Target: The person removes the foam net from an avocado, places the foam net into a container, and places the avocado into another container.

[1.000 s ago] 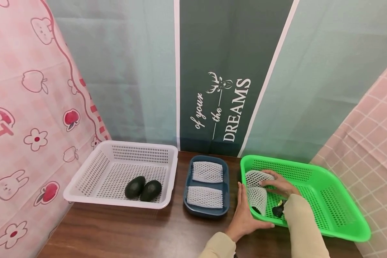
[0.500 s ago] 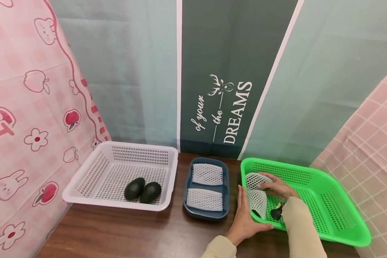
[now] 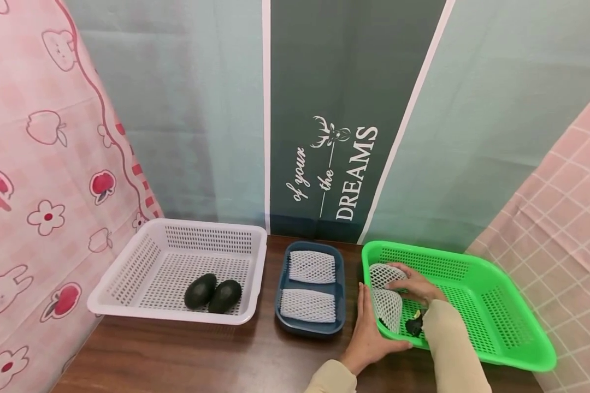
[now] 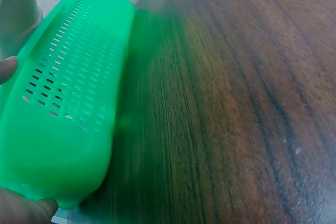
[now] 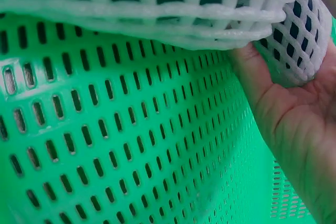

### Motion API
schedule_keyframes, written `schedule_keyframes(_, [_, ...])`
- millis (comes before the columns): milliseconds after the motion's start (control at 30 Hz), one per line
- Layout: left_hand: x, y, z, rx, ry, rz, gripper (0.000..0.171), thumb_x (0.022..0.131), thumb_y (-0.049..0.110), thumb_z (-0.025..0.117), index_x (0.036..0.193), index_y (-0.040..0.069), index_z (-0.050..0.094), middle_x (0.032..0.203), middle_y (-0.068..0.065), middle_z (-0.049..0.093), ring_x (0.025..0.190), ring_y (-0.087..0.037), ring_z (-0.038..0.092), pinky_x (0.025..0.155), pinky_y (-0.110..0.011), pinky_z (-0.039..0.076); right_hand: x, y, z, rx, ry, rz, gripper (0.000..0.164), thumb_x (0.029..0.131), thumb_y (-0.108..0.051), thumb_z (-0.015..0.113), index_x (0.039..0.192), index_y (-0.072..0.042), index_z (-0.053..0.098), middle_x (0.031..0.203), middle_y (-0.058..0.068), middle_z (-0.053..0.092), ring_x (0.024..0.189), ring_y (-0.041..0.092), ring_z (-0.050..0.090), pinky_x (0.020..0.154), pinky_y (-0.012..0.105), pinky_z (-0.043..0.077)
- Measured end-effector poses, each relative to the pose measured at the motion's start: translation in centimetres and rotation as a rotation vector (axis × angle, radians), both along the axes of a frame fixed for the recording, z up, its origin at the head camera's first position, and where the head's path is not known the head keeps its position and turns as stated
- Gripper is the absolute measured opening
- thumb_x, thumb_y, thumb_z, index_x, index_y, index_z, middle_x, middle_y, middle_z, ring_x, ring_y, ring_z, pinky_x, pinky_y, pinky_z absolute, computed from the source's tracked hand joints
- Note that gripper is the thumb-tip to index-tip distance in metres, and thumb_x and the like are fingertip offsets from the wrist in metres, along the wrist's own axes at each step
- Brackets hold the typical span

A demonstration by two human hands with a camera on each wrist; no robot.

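At the front left corner of the green basket [image 3: 516,289], my left hand [image 3: 366,338] rests against the outside. Its fingers lie straight along the left wall, with the thumb stretched along the front side. Inside, my right hand [image 3: 415,284] holds an avocado in a white foam net [image 3: 379,277] by the left wall, thumb and fingers on either side of it. Dark skin shows through the mesh of this netted avocado [image 5: 299,35] in the right wrist view. A second netted avocado [image 3: 389,310] lies just in front of it.
Left of the green basket stands a blue tray [image 3: 341,297] with two white foam-netted bundles [image 3: 308,305] in it. Farther left, a white basket [image 3: 152,312] contains two bare avocados [image 3: 200,291]. All stand on the wooden table [image 3: 177,355], before a hanging curtain [image 3: 216,109].
The head view has shifted slightly. My right hand keeps hold of the netted avocado in almost the same spot, and my left hand stays against the basket corner.
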State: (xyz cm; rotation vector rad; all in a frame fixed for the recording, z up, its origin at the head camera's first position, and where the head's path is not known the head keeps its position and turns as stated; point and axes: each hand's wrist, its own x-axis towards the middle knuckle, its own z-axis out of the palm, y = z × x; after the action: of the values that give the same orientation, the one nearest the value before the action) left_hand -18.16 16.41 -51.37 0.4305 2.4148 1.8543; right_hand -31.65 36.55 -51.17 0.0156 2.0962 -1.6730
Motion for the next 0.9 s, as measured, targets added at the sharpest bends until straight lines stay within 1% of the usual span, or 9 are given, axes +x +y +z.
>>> schedule_keyframes(67, [0.01, 0.03, -0.05, 0.002, -0.009, 0.001, 0.123, 0.061, 0.050, 0.076, 0.141, 0.022, -0.012, 0.146, 0.000, -0.013, 0.131, -0.022, 0.006, 0.096, -0.043, 0.030, 0.07, -0.13, 0.06, -0.014, 0.000, 0.003, 0.070, 0.076, -0.007, 0.069, 0.135, -0.010, 0.031, 0.120, 0.020, 0.041, 0.099, 0.029, 0.051, 0.075, 0.047, 0.045])
schedule_keyframes(167, [0.00, 0.04, -0.11, 0.008, -0.023, 0.002, 0.123, 0.061, 0.049, 0.076, 0.141, 0.022, -0.012, 0.146, 0.001, -0.013, 0.131, -0.022, 0.006, 0.095, -0.043, 0.031, 0.21, -0.29, 0.16, 0.007, 0.016, 0.030, 0.071, 0.078, -0.010, 0.068, 0.137, -0.012, 0.029, 0.124, 0.019, 0.038, 0.101, 0.028, 0.049, 0.076, 0.047, 0.045])
schedule_keyframes(300, [-0.01, 0.09, -0.19, 0.012, -0.030, 0.001, 0.122, 0.061, 0.048, 0.077, 0.141, 0.022, -0.011, 0.146, 0.001, -0.012, 0.131, -0.022, 0.006, 0.095, -0.044, 0.031, 0.29, -0.31, 0.19, 0.033, 0.018, 0.041, 0.069, 0.079, -0.012, 0.067, 0.138, -0.013, 0.031, 0.125, 0.018, 0.039, 0.103, 0.028, 0.049, 0.077, 0.046, 0.044])
schedule_keyframes(367, [0.02, 0.13, -0.24, 0.016, -0.035, -0.001, 0.122, 0.060, 0.049, 0.077, 0.142, 0.023, -0.011, 0.146, 0.001, -0.012, 0.131, -0.022, 0.006, 0.095, -0.044, 0.031, 0.33, -0.30, 0.14, 0.033, 0.012, 0.027, 0.067, 0.078, -0.012, 0.068, 0.135, -0.012, 0.035, 0.121, 0.018, 0.044, 0.101, 0.028, 0.050, 0.077, 0.046, 0.045])
schedule_keyframes(467, [0.04, 0.17, -0.33, 0.017, -0.036, 0.001, 0.122, 0.060, 0.049, 0.077, 0.142, 0.023, -0.010, 0.146, 0.002, -0.011, 0.131, -0.022, 0.006, 0.095, -0.044, 0.031, 0.40, -0.35, 0.08, 0.032, 0.014, 0.017, 0.064, 0.077, -0.011, 0.068, 0.133, -0.011, 0.037, 0.117, 0.016, 0.047, 0.098, 0.028, 0.052, 0.075, 0.046, 0.046])
schedule_keyframes(500, [0.03, 0.18, -0.36, 0.016, -0.034, 0.003, 0.122, 0.060, 0.049, 0.077, 0.142, 0.023, -0.010, 0.146, 0.002, -0.011, 0.131, -0.022, 0.007, 0.095, -0.044, 0.031, 0.41, -0.36, 0.06, 0.030, 0.018, 0.021, 0.064, 0.078, -0.011, 0.068, 0.134, -0.010, 0.036, 0.117, 0.016, 0.047, 0.098, 0.028, 0.052, 0.075, 0.046, 0.046])
schedule_keyframes(733, [0.03, 0.16, -0.32, 0.006, -0.029, 0.011, 0.122, 0.060, 0.050, 0.077, 0.142, 0.023, -0.009, 0.147, 0.002, -0.010, 0.131, -0.022, 0.008, 0.094, -0.045, 0.031, 0.20, -0.41, -0.12, 0.022, 0.005, -0.014, 0.065, 0.075, -0.010, 0.071, 0.132, -0.013, 0.039, 0.119, 0.016, 0.046, 0.100, 0.028, 0.051, 0.076, 0.046, 0.045])
schedule_keyframes(900, [-0.08, 0.09, -0.25, 0.005, -0.019, 0.014, 0.122, 0.060, 0.049, 0.077, 0.142, 0.023, -0.010, 0.147, 0.001, -0.010, 0.131, -0.022, 0.008, 0.095, -0.045, 0.030, 0.02, -0.38, -0.07, 0.032, 0.018, -0.009, 0.067, 0.076, -0.012, 0.070, 0.134, -0.013, 0.036, 0.121, 0.017, 0.043, 0.100, 0.029, 0.050, 0.076, 0.046, 0.045])
